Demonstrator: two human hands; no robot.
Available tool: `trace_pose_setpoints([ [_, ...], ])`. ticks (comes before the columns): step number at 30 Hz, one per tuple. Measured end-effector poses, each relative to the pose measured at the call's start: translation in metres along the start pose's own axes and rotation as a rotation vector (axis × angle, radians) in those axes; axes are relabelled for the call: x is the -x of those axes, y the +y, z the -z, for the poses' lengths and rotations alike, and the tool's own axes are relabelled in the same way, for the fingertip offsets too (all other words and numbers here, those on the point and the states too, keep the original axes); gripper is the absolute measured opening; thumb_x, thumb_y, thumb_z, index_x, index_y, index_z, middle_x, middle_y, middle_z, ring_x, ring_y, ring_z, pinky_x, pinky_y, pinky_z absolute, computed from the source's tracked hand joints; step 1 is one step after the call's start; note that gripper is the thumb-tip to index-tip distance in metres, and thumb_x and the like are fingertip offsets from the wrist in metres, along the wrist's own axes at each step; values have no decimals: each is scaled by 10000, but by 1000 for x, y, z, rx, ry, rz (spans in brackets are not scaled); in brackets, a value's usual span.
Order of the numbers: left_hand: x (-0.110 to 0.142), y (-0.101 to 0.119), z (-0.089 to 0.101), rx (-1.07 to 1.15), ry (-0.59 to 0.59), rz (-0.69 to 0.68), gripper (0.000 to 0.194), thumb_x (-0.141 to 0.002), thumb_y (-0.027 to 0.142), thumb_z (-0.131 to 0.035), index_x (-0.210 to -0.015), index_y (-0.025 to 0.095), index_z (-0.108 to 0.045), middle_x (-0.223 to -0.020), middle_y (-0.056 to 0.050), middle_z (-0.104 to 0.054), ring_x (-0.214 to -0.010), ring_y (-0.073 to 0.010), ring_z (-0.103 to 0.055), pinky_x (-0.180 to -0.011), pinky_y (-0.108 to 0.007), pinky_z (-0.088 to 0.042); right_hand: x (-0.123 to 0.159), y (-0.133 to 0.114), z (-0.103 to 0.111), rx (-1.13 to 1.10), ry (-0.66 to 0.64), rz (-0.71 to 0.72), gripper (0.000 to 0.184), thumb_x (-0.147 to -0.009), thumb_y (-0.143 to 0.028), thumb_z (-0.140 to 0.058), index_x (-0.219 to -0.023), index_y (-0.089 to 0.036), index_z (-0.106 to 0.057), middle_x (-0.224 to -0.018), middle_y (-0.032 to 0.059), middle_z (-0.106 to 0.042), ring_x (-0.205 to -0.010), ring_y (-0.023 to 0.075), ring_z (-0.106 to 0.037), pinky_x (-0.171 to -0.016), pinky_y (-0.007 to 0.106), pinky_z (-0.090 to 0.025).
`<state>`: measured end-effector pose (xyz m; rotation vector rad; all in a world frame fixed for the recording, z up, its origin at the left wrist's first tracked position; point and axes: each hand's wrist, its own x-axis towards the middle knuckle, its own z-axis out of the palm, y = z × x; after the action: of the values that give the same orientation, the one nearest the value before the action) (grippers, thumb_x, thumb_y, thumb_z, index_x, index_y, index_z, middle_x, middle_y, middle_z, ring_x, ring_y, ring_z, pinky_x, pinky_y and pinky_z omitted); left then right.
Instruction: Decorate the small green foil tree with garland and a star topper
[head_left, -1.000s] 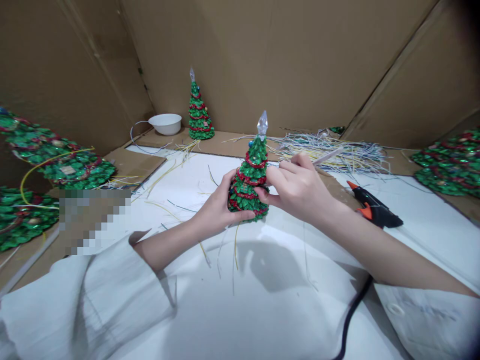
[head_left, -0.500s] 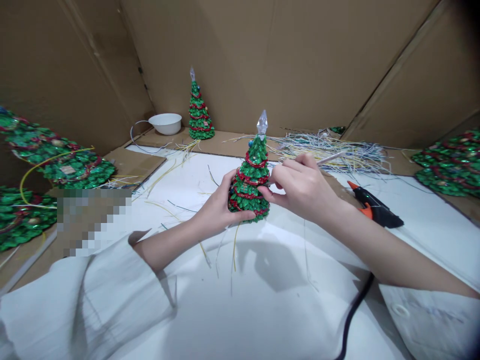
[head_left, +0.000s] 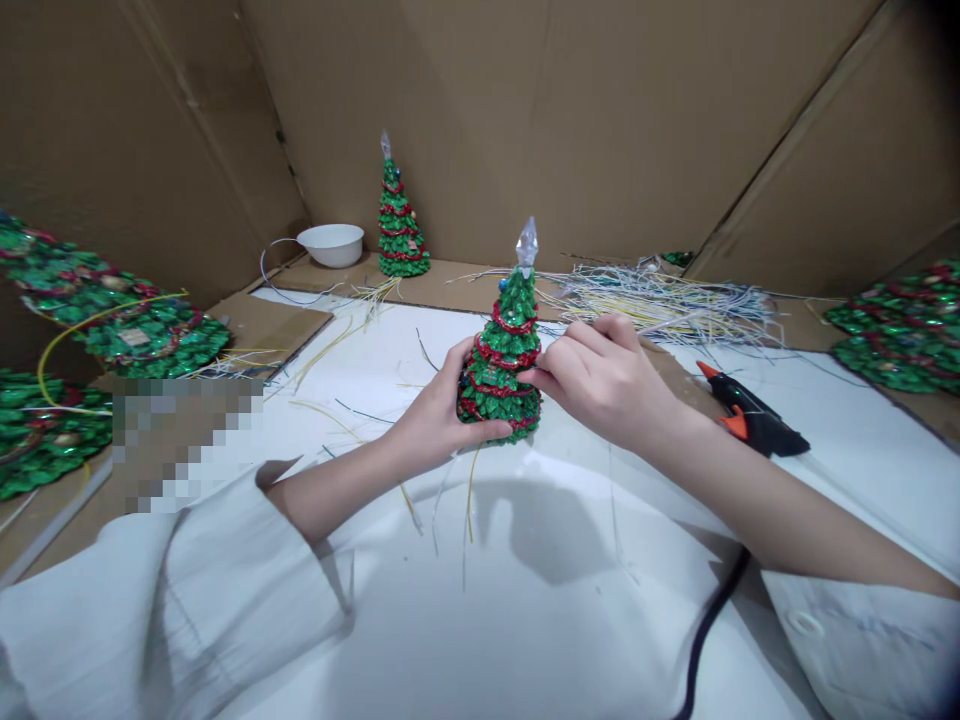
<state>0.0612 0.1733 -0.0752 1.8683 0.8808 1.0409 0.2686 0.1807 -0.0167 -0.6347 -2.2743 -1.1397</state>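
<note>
A small green Christmas tree figurine [head_left: 504,345], with red garlands and a clear pointed topper [head_left: 527,242], stands upright in front of me. My left hand [head_left: 459,405] is wrapped around its left side, thumb across the lower front. My right hand [head_left: 600,375] is closed in a pinch against the tree's right side at mid height. Whatever its fingertips hold is hidden by the fingers. Loose yellow and white wires [head_left: 471,500] lie below the tree's base.
To the right lies a black and orange glue gun [head_left: 757,415] with a black cable [head_left: 709,620]. Behind are a wire heap [head_left: 667,305], a white bowl [head_left: 332,245] and another tree [head_left: 401,220]. More trees stand left [head_left: 127,320] and right [head_left: 904,325]. Cardboard walls [head_left: 465,120] enclose the table.
My right hand's fingers have curled slightly, and the pale thin stick behind its knuckles no longer stands out. My left hand and the tree have hardly moved.
</note>
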Motion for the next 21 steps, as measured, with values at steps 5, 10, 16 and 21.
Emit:
trace_pose_setpoints([
  [5, -1, 0, 1, -44, 6, -23, 924, -679, 413, -780, -1401, 284, -218, -1461, -131, -392, -1280, -319, -476, -1040, -492, -421, -1, -2, 3, 33, 5, 20, 313, -972, -230, -417, -662, -203, -444, -576, -25, -476, -620, 152, -405, -716, 293, -262],
  [10, -1, 0, 1, -80, 6, -49, 938, -673, 421, -782, -1408, 286, -216, -1456, -126, -399, -1301, -330, -448, -1058, -507, -395, 0, -6, 9, 60, 16, 41, 278, -929, -127, -458, -665, -213, -469, -587, -30, -505, -647, 152, -459, -723, 301, -263],
  [16, -1, 1, 0, -57, 3, -30, 945, -675, 433, -777, -1417, 283, -211, -1446, -132, -411, -1281, -333, -471, -1047, -515, -403, 2, -10, 11, 27, 8, -6, 248, -929, -158, -476, -689, -214, -503, -614, -22, -539, -717, 159, -496, -728, 317, -255],
  [21, -1, 2, 0, -56, 11, -26, 936, -671, 420, -784, -1407, 285, -223, -1452, -120, -403, -1290, -322, -463, -1047, -488, -411, -2, -9, 15, 42, -24, 5, 237, -917, -136, -498, -689, -200, -516, -607, -14, -550, -716, 155, -486, -733, 303, -266],
])
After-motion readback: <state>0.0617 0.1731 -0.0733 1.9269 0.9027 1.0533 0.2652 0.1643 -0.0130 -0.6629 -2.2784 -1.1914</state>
